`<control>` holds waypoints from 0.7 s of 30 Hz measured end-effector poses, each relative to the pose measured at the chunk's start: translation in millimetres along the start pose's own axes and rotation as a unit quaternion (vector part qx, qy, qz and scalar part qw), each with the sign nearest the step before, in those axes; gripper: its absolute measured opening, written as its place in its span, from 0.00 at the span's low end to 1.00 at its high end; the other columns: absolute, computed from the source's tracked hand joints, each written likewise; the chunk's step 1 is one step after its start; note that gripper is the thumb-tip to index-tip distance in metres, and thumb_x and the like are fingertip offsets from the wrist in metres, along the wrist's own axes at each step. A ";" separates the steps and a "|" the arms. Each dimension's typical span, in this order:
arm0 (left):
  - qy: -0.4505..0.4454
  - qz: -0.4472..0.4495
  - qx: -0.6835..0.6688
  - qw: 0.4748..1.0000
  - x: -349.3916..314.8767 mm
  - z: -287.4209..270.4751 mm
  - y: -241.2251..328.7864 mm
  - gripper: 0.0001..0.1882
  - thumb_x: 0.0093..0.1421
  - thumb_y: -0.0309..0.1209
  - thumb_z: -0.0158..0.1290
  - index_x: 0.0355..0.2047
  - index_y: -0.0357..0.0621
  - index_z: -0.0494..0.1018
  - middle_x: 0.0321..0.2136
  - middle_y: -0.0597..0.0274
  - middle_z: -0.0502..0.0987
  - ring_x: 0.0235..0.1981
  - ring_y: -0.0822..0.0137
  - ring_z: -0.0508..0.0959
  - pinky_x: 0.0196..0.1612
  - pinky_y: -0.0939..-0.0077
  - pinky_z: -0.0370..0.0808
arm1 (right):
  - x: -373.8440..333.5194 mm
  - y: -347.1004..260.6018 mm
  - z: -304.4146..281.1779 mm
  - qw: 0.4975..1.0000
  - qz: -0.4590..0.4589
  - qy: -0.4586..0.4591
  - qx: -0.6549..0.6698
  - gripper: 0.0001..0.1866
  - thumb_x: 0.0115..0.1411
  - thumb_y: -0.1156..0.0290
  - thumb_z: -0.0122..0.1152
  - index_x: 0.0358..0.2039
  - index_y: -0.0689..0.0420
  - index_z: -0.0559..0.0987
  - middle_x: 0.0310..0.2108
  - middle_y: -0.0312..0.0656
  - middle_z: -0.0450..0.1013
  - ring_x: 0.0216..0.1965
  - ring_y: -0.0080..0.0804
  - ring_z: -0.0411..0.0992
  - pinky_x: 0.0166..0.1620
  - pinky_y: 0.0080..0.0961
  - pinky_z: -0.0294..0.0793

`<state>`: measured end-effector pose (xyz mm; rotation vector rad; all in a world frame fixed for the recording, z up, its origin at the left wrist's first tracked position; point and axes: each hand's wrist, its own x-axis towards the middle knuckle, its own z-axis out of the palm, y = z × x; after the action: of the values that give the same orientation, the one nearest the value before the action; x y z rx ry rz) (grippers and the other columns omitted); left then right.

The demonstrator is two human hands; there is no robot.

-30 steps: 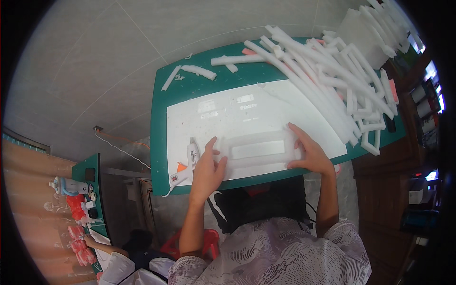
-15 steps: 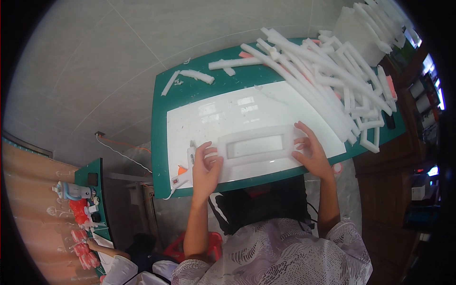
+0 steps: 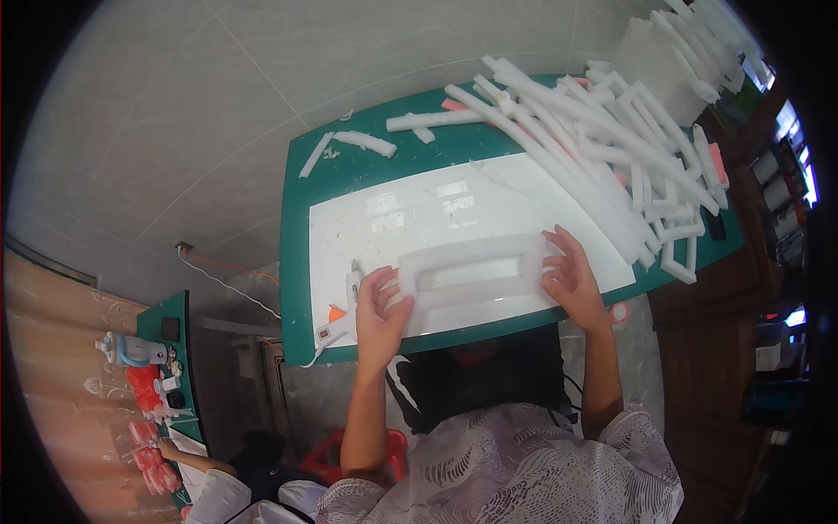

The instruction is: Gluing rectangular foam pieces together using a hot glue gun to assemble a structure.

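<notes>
A white foam frame (image 3: 476, 248), rectangular with a long opening in its middle, is held between my two hands, its face tilted over the white board (image 3: 349, 231). My left hand (image 3: 380, 316) grips the frame's left end, fingers curled behind and thumb along the near corner. At the right end, my right hand (image 3: 572, 281) grips it with bent fingers and thumb. Just beside my left hand lies a white glue gun (image 3: 339, 327) with an orange trigger, its nozzle pointing away from me. Parts of the fingertips are hidden by the foam.
Long white foam strips (image 3: 559, 144) and small foam frames are heaped at the back right of the green table (image 3: 299, 262). Foam scraps (image 3: 365, 141) lie at the far left. Another person's arm (image 3: 188, 456) reaches over a second table at the lower left.
The foam frame has tipped, so its opening looks narrower and more of its inner wall shows. Both hands keep their hold at its ends, having turned slightly with it.
</notes>
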<state>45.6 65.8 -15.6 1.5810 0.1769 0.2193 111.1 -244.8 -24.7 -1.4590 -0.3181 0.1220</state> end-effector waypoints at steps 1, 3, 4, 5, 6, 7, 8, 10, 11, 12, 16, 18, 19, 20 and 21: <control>-0.001 -0.003 -0.011 1.000 0.2 -0.5 -2.1 0.29 0.57 0.16 0.55 0.58 0.38 0.60 0.55 0.51 0.67 0.54 0.61 0.71 0.52 0.70 0.74 | 0.2 0.3 0.2 1.000 0.001 -0.003 0.005 0.42 0.56 0.81 0.61 0.69 0.57 0.54 0.65 0.46 0.59 0.49 0.29 0.67 0.53 0.24 0.69; -0.002 -0.006 -0.023 1.000 0.1 -0.9 -3.8 0.30 0.56 0.15 0.55 0.58 0.38 0.60 0.54 0.50 0.68 0.54 0.61 0.71 0.53 0.70 0.75 | 0.7 0.3 0.8 1.000 0.002 -0.006 0.010 0.42 0.56 0.81 0.62 0.69 0.57 0.54 0.65 0.46 0.59 0.49 0.30 0.67 0.53 0.24 0.69; 0.001 -0.011 -0.043 0.999 0.1 -0.5 -4.0 0.30 0.56 0.14 0.56 0.58 0.38 0.60 0.54 0.49 0.69 0.54 0.61 0.72 0.53 0.69 0.75 | 0.6 -0.9 1.0 1.000 0.005 -0.003 0.010 0.42 0.56 0.81 0.61 0.69 0.57 0.54 0.64 0.47 0.59 0.49 0.30 0.67 0.53 0.25 0.69; 0.003 -0.016 -0.062 0.998 0.0 -0.1 -4.0 0.30 0.56 0.14 0.56 0.58 0.38 0.60 0.53 0.49 0.71 0.54 0.62 0.73 0.53 0.69 0.75 | 0.4 -1.8 0.9 1.000 0.007 -0.001 0.010 0.42 0.56 0.81 0.61 0.69 0.57 0.54 0.64 0.47 0.59 0.49 0.30 0.67 0.53 0.25 0.69; 0.002 -0.016 -0.063 0.998 0.0 0.6 -3.7 0.30 0.56 0.14 0.56 0.58 0.38 0.60 0.53 0.49 0.71 0.54 0.62 0.73 0.53 0.69 0.75 | 0.4 -1.7 0.1 1.000 0.007 0.000 0.009 0.42 0.56 0.81 0.61 0.69 0.57 0.54 0.64 0.47 0.59 0.49 0.30 0.67 0.53 0.25 0.69; 0.006 -0.013 -0.068 0.998 -0.4 1.0 -3.4 0.30 0.56 0.14 0.56 0.58 0.37 0.60 0.52 0.48 0.72 0.54 0.62 0.73 0.53 0.69 0.75 | 0.5 -0.4 -0.5 1.000 0.003 0.003 0.016 0.41 0.56 0.81 0.61 0.69 0.57 0.54 0.64 0.47 0.60 0.50 0.31 0.67 0.53 0.25 0.69; 0.010 -0.010 -0.073 0.997 -0.7 1.2 -3.3 0.30 0.56 0.13 0.56 0.58 0.37 0.60 0.51 0.48 0.72 0.53 0.63 0.73 0.54 0.69 0.75 | 0.5 0.3 -0.9 1.000 -0.001 0.006 0.023 0.41 0.56 0.80 0.61 0.69 0.57 0.55 0.63 0.47 0.60 0.50 0.31 0.67 0.53 0.25 0.69; 0.011 -0.014 -0.081 0.997 -1.2 0.8 -3.2 0.30 0.56 0.13 0.56 0.58 0.37 0.60 0.51 0.48 0.72 0.54 0.63 0.73 0.54 0.70 0.74 | 0.2 -0.2 -1.3 1.000 0.002 0.011 0.021 0.41 0.56 0.80 0.60 0.69 0.57 0.55 0.63 0.47 0.60 0.50 0.31 0.67 0.53 0.25 0.69; 0.012 -0.019 -0.089 0.996 -1.5 0.5 -3.0 0.30 0.56 0.13 0.56 0.58 0.38 0.60 0.51 0.48 0.72 0.54 0.63 0.73 0.54 0.71 0.74 | -0.1 -0.8 -1.5 1.000 0.004 0.015 0.020 0.41 0.56 0.80 0.60 0.69 0.57 0.54 0.62 0.47 0.61 0.51 0.31 0.67 0.53 0.25 0.69; 0.012 -0.018 -0.089 0.996 -1.9 0.3 -3.2 0.30 0.56 0.13 0.56 0.58 0.38 0.60 0.51 0.48 0.72 0.54 0.63 0.73 0.54 0.71 0.74 | -0.5 -1.9 -1.5 1.000 0.004 0.016 0.020 0.41 0.56 0.80 0.60 0.69 0.57 0.54 0.62 0.47 0.61 0.51 0.31 0.67 0.53 0.25 0.69; 0.009 -0.022 -0.114 0.993 -3.7 -0.2 -5.1 0.30 0.55 0.13 0.56 0.58 0.38 0.60 0.51 0.49 0.72 0.54 0.63 0.73 0.55 0.72 0.72 | -3.1 -2.5 -0.8 0.998 0.050 0.004 0.036 0.41 0.58 0.78 0.59 0.70 0.55 0.53 0.61 0.49 0.61 0.49 0.31 0.68 0.53 0.26 0.70; 0.007 -0.020 -0.119 0.993 -3.5 0.2 -4.9 0.30 0.55 0.12 0.56 0.58 0.38 0.60 0.51 0.49 0.72 0.54 0.63 0.73 0.56 0.72 0.72 | -3.5 0.2 -0.8 0.996 0.072 -0.004 0.045 0.41 0.59 0.78 0.59 0.70 0.54 0.52 0.60 0.50 0.61 0.48 0.30 0.69 0.52 0.26 0.72; 0.004 -0.019 -0.122 0.992 -3.5 0.8 -4.1 0.30 0.55 0.12 0.56 0.58 0.38 0.60 0.51 0.50 0.72 0.54 0.63 0.73 0.56 0.72 0.72 | -2.9 3.7 -0.6 0.995 0.080 -0.016 0.064 0.42 0.59 0.77 0.60 0.71 0.53 0.51 0.60 0.50 0.62 0.47 0.30 0.69 0.50 0.26 0.74; 0.001 -0.019 -0.125 0.992 -3.4 1.3 -3.4 0.30 0.55 0.12 0.56 0.58 0.38 0.60 0.51 0.50 0.72 0.54 0.63 0.73 0.56 0.72 0.71 | -2.2 4.6 -0.1 0.992 0.087 -0.029 0.083 0.43 0.59 0.77 0.60 0.71 0.51 0.49 0.59 0.50 0.62 0.47 0.29 0.70 0.48 0.26 0.76; 0.001 -0.019 -0.125 0.992 -3.3 1.8 -2.9 0.30 0.55 0.12 0.56 0.58 0.38 0.60 0.51 0.50 0.72 0.54 0.63 0.73 0.56 0.72 0.71 | -1.9 2.8 0.6 0.992 0.087 -0.029 0.083 0.43 0.59 0.77 0.60 0.71 0.51 0.49 0.59 0.50 0.62 0.47 0.29 0.70 0.48 0.26 0.76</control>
<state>43.0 63.2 -18.6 1.3279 0.1744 0.2056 109.5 -244.4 -27.6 -1.3179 -0.2213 0.3250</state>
